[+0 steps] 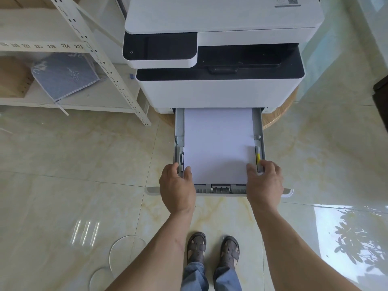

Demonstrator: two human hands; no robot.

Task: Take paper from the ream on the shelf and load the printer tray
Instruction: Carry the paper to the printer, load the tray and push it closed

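A white and black printer (pixel 218 85) stands ahead with its grey paper tray (pixel 260 127) pulled out toward me. A stack of white paper (pixel 218 143) lies flat inside the tray. My left hand (pixel 178 185) grips the tray's near left corner, thumb resting on the paper's edge. My right hand (pixel 265 181) grips the near right corner beside a yellow-marked side guide (pixel 258 157), its thumb on the paper too. A blue-grey wrapped pack (pixel 65 75), maybe the ream, sits on the lower shelf at left.
A white metal shelf rack (pixel 100 59) with a numbered strip stands left of the printer, holding a cardboard box (pixel 12 78). The printer rests on a round wooden stand (pixel 279 116). My sandalled feet (pixel 212 248) stand on a glossy tile floor; a thin white loop (pixel 113 248) lies at lower left.
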